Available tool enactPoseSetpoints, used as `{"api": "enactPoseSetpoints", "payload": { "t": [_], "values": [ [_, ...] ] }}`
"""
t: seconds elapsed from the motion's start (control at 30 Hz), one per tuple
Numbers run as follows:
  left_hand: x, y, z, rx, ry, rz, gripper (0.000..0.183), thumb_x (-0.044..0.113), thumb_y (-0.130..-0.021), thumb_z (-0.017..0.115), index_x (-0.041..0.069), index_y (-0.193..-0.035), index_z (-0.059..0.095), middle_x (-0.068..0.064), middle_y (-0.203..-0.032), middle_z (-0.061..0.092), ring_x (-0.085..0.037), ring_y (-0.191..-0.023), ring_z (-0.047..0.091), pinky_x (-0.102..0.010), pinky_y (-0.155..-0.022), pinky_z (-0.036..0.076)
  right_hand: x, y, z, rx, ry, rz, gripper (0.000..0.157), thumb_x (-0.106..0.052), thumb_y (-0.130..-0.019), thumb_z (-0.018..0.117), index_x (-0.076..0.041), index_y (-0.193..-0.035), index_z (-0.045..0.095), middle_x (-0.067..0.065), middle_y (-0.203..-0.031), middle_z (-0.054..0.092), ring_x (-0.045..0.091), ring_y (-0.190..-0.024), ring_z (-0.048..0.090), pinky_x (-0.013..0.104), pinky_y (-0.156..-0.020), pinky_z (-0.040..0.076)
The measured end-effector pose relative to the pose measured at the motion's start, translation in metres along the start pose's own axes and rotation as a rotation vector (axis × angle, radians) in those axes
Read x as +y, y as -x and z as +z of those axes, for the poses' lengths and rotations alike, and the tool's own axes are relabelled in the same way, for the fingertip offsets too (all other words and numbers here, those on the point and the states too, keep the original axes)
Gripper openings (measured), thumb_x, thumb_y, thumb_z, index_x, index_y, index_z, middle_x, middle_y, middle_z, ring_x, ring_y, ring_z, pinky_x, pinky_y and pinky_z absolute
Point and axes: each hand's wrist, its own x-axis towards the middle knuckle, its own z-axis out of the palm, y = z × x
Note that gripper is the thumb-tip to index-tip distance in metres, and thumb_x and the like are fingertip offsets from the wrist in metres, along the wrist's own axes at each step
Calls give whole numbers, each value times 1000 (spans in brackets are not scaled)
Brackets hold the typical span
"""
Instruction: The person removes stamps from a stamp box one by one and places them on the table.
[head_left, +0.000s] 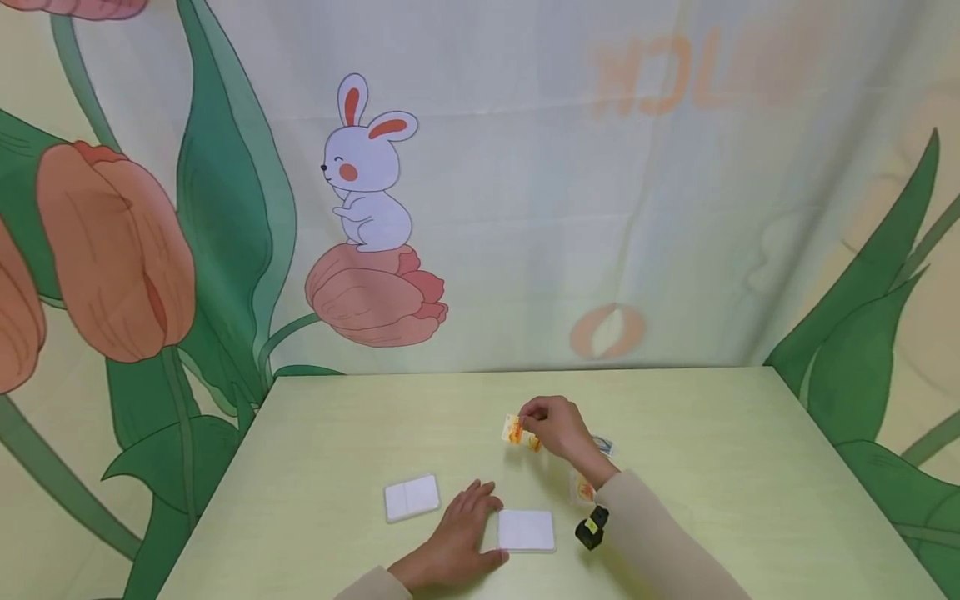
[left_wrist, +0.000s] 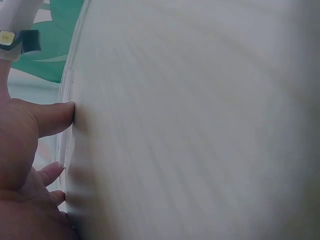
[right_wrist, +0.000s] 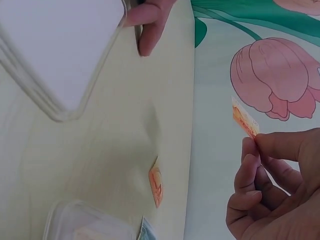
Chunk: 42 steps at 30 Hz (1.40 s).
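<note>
My right hand [head_left: 555, 425] is raised over the back of the table and pinches a small card [right_wrist: 245, 118] with an orange picture between thumb and fingertips. Lying on the table close by is another orange card [right_wrist: 156, 183]; beyond the right wrist is a blue-grey card [head_left: 603, 446]. My left hand [head_left: 463, 537] rests on the table with its fingers extended. Its thumb and index finger are at the left edge of a flat white case [head_left: 527, 532]. In the left wrist view, the thumb [left_wrist: 57, 117] presses at that edge.
A second flat white case [head_left: 412, 497] lies left of the left hand. By the right forearm sits a clear case [right_wrist: 82, 222] with an orange picture inside. A black wrist camera [head_left: 592, 528] hangs from the right sleeve. Behind the table [head_left: 712, 433] is a printed curtain [head_left: 517, 208].
</note>
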Motion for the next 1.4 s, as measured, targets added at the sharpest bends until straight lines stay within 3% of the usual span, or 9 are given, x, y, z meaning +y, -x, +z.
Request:
{"api": "enactPoseSetpoints", "payload": {
  "t": [0.63,0.97,1.2,1.4],
  "values": [
    [-2,1,0,5,5,14,54,36,-86,71,9,-126,46,-19,-154,35,-41,-148,23,-60,-118,20,27,-21,22,-2,-34,158,7,-16,-89,68,-14,-87,74,3,-84,70,13,-63,56,26,-54,45],
    [0,1,-1,10,-7,18,55,36,-86,71,8,-126,46,-19,-153,35,-41,-147,24,-60,-118,21,35,-22,28,9,-21,158,7,-15,-87,70,-10,-87,75,3,-80,68,13,-62,53,25,-54,42],
    [-2,0,0,18,-10,19,55,35,-86,71,8,-126,46,-19,-153,36,-41,-147,24,-60,-118,21,27,-20,32,25,6,178,8,-15,-86,71,-9,-89,75,2,-72,68,10,-55,53,22,-52,41],
    [-1,0,1,21,-4,24,55,34,-86,72,8,-126,46,-20,-152,36,-42,-147,24,-61,-117,22,25,-17,28,26,7,171,11,-14,-88,69,-7,-95,75,5,-79,71,11,-59,55,23,-54,44]
  ]
}}
